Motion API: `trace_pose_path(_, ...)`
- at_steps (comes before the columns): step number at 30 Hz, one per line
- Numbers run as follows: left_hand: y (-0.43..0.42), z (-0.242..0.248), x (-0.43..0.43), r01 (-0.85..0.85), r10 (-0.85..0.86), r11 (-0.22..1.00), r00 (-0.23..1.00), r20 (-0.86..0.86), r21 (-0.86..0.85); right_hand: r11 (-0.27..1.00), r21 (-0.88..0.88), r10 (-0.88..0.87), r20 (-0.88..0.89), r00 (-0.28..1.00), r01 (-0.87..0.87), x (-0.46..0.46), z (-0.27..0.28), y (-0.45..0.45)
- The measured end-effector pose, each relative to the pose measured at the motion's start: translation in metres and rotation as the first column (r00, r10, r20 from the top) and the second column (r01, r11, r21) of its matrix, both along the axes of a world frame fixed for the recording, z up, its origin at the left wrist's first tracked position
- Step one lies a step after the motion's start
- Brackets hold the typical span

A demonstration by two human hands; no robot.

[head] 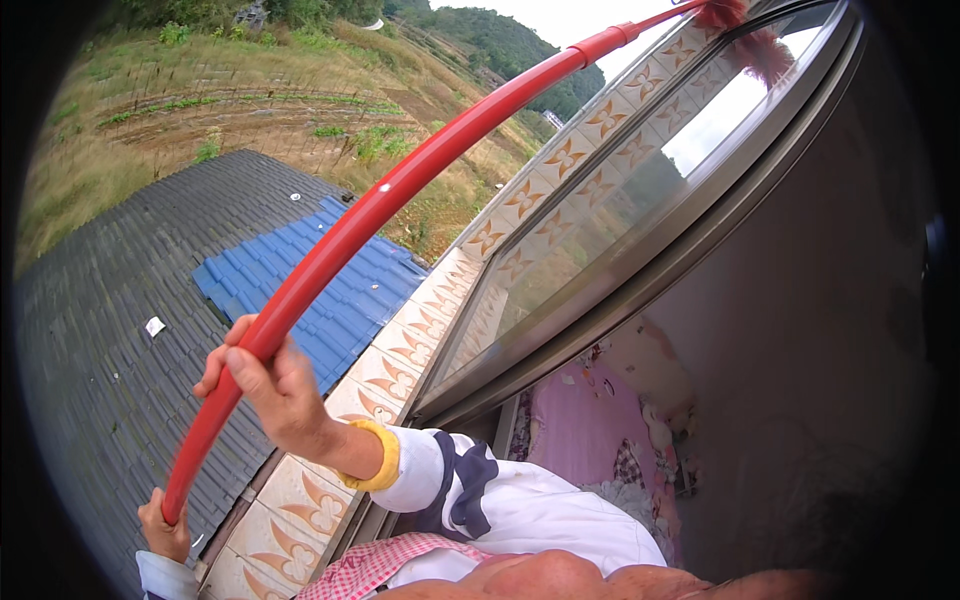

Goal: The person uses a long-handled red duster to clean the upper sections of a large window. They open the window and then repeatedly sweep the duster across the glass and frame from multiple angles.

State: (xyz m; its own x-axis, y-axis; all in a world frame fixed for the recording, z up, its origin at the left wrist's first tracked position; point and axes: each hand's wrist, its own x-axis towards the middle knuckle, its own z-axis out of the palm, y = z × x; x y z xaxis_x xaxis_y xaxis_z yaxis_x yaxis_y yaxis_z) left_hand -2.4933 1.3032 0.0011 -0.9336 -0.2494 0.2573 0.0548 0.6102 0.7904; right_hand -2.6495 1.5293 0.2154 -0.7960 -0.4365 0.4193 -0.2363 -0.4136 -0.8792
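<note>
A long red telescopic pole (420, 169) slants up across the view, bowed by the lens, with a collar near its thin upper section. My right hand (289, 397) grips it partway up, thumb on the near side. Lower down, my left hand (163, 529) is closed around the pole's bottom end. At the far end a red fluffy duster head (721, 13) is against or close to the tiled window surround; contact cannot be told. The glass window pane (585, 247) to the right shows a reddish reflection of the duster.
Patterned tiles (397, 375) line the ledge beside the metal window frame (637, 300). Outside and below lies a dark tiled roof (97, 285) with a blue roof section (352, 300). Inside the room, a pink-covered bed (577, 427) holds soft toys.
</note>
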Motion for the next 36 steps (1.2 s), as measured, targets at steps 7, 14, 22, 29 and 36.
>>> trace_pose_path(7, 0.085, 0.105, -0.036, 0.190, -0.173, 0.975, 0.973, -0.150, 0.111, 0.955, -0.118, -0.287, -0.116, 0.951, 0.274, -0.021, 0.079, 0.065)
trace_pose_path(14, 0.112, 0.123, -0.082, 0.233, -0.195, 0.947, 0.964, -0.183, 0.221, 0.952, 0.029, -0.291, -0.220, 0.931, 0.305, -0.054, 0.134, 0.082)
trace_pose_path(22, 0.022, 0.002, -0.014, -0.096, 0.084, 0.995, 0.969, -0.232, -0.040, 0.998, 0.047, 0.057, -0.092, 0.994, -0.053, -0.007, 0.006, 0.011)
trace_pose_path(29, 0.026, 0.042, -0.010, 0.058, -0.057, 0.998, 0.993, -0.101, 0.005, 0.994, -0.058, -0.097, -0.017, 0.995, 0.095, -0.007, 0.020, 0.022)
trace_pose_path(36, 0.106, 0.136, -0.086, 0.272, -0.238, 0.933, 0.958, -0.160, 0.236, 0.906, -0.064, -0.422, -0.213, 0.881, 0.418, -0.062, 0.126, 0.075)
